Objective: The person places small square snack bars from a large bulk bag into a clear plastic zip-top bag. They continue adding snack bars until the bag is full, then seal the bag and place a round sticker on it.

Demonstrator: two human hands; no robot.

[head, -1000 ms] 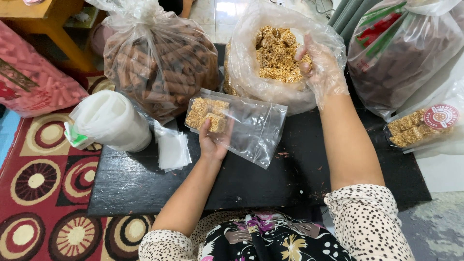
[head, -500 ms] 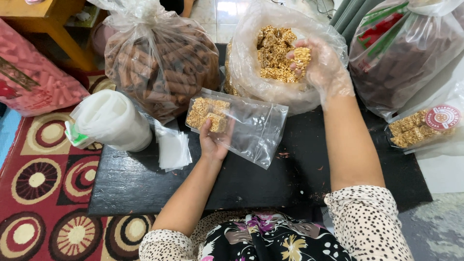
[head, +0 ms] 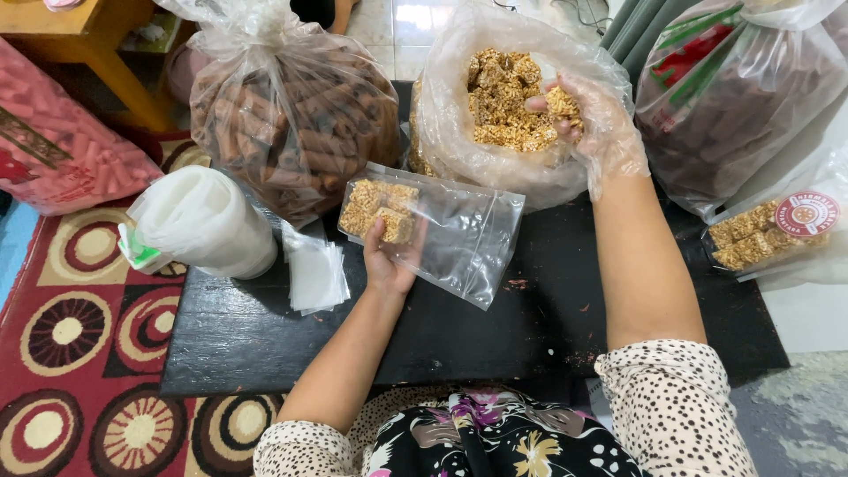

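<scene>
Far left: a pink printed plastic bag [head: 62, 150] leans at the edge of frame, over a red patterned rug [head: 71, 353] with cream-and-brown circles. A wooden table leg [head: 115, 62] stands behind it.

Next right: a fat roll of white plastic bags [head: 199, 221] lies on the left end of the black bench [head: 548, 327], with a small stack of white flat sheets [head: 314, 274] just beside it. Behind them stands a big clear sack of brown rolled wafers [head: 291, 124], knotted at the top.

Centre: the left hand [head: 389, 261] holds a clear zip pouch [head: 442, 234] low over the bench, fingers closed on its near edge, thumb on top. A few golden crumbly snack squares [head: 375, 208] sit in the pouch's left end; the rest of it is clear film.

Right of centre: an open clear sack of golden snack squares [head: 495, 106] stands on the bench behind the pouch. The right hand [head: 592, 124], in a thin clear plastic glove, is at the sack's mouth, fingers curled around a clump of the squares [head: 561, 102].

Far right: a large clear bag of dark brown sticks [head: 742, 115] leans in, and below it lies a sealed pack of snack squares [head: 760, 243] with a round red label.
</scene>
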